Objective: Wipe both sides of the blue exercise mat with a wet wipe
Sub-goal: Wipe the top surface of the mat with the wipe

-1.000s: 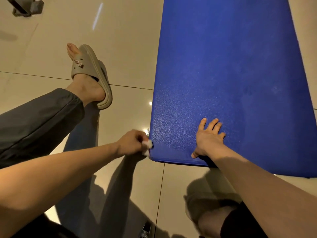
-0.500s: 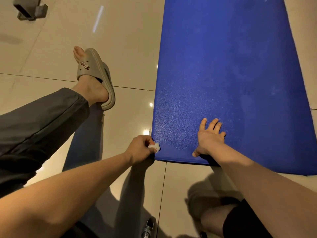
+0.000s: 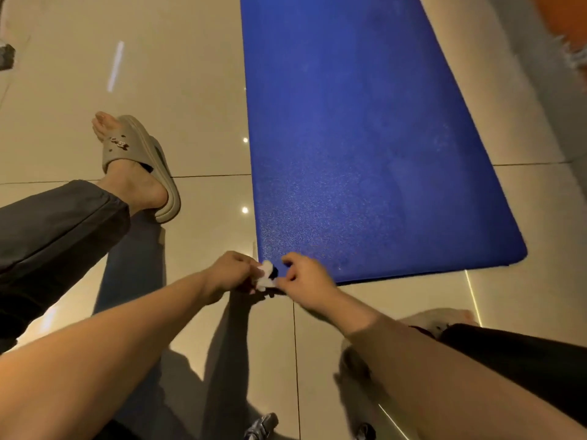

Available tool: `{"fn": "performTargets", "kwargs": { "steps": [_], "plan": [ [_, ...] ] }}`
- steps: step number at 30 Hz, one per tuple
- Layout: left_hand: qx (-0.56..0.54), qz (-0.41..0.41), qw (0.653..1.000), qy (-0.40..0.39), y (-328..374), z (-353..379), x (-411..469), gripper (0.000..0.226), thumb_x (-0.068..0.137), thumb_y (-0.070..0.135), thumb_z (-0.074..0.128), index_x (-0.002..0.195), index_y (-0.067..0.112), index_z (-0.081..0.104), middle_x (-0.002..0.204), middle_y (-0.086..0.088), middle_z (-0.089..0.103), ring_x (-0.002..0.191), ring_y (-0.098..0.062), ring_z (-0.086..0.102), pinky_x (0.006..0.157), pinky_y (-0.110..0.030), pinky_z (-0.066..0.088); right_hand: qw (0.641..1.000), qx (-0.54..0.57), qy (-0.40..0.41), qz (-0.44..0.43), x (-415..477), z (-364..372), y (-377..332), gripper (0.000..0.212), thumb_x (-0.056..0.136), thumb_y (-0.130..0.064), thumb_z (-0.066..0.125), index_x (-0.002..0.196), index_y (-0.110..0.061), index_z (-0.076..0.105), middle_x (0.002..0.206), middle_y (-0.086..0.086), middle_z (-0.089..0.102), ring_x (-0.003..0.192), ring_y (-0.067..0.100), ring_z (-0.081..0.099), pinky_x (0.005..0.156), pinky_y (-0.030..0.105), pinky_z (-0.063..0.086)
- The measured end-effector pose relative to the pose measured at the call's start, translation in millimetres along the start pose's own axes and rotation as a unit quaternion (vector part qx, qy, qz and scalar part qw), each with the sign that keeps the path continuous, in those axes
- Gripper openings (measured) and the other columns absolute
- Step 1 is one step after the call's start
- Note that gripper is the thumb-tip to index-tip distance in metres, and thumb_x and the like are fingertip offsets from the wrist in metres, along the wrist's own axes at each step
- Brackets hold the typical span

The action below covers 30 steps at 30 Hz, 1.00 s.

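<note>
From the head camera, the blue mat lies flat on the shiny tiled floor and stretches away from the person. Both hands meet at its near left corner. The left hand is curled around a small, scrunched white wipe and holds it right at that corner. The right hand has bent fingers just beside the wipe, but I cannot tell if it pinches the wipe, the mat corner, or nothing. Left of the mat, a foot in a beige slipper rests on the floor, with a grey trouser leg behind it.
</note>
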<state>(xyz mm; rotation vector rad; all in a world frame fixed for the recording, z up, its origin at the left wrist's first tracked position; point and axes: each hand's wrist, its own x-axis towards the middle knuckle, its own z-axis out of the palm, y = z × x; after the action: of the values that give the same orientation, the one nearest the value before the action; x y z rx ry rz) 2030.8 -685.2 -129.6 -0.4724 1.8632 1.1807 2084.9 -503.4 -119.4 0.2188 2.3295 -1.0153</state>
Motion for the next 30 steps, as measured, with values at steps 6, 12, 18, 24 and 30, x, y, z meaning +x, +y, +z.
{"fn": "performTargets", "kwargs": {
  "steps": [6,12,18,24,30],
  "plan": [
    [-0.02,-0.024,0.999,0.009,15.6,2.5,-10.5,0.024,0.087,-0.001,0.058,0.106,-0.01,0.069,0.094,-0.028,0.071,0.071,-0.029,0.068,0.067,-0.034,0.059,0.987,0.123,0.096,0.031,-7.2,33.2,-29.5,0.017,0.088,-0.03,0.071,0.097,-0.016,0.068,0.082,-0.001,0.065,0.08,0.022,0.063,0.069,0.034,0.053],
    [0.095,-0.002,0.995,0.004,53.1,11.6,-49.4,0.02,0.091,0.005,0.06,0.108,-0.001,0.07,0.105,-0.018,0.075,0.093,-0.028,0.073,0.086,-0.04,0.061,0.974,0.116,0.19,0.034,-33.8,23.0,-42.9,0.026,0.104,-0.039,0.049,0.101,-0.015,0.057,0.097,0.008,0.065,0.088,0.029,0.062,0.078,0.046,0.056],
    [0.437,0.115,0.887,0.09,84.0,5.2,-66.1,0.018,0.096,0.024,0.062,0.102,0.007,0.065,0.102,-0.008,0.064,0.091,-0.025,0.062,0.085,-0.036,0.053,0.98,0.02,0.171,0.103,-48.4,0.7,-10.2,0.037,0.099,-0.044,0.049,0.078,-0.014,0.051,0.081,0.008,0.055,0.075,0.031,0.052,0.065,0.034,0.042],
    [0.493,0.069,0.864,0.076,46.8,-9.1,-31.3,0.034,0.088,0.03,0.072,0.112,0.007,0.069,0.108,-0.008,0.071,0.095,-0.023,0.066,0.08,-0.033,0.054,0.973,-0.043,0.139,0.177,-32.5,12.2,11.0,0.025,0.102,-0.037,0.049,0.1,-0.012,0.055,0.104,0.01,0.064,0.084,0.027,0.056,0.071,0.03,0.044],
    [0.414,0.059,0.907,0.044,5.9,-16.4,-6.2,0.031,0.078,0.038,0.076,0.096,0.013,0.075,0.09,-0.004,0.073,0.084,-0.022,0.07,0.077,-0.034,0.059,0.973,-0.062,0.128,0.18,-9.0,38.6,-13.9,0.031,0.097,-0.041,0.058,0.112,-0.015,0.061,0.11,0.009,0.064,0.096,0.032,0.064,0.076,0.036,0.051]
  ]
}}
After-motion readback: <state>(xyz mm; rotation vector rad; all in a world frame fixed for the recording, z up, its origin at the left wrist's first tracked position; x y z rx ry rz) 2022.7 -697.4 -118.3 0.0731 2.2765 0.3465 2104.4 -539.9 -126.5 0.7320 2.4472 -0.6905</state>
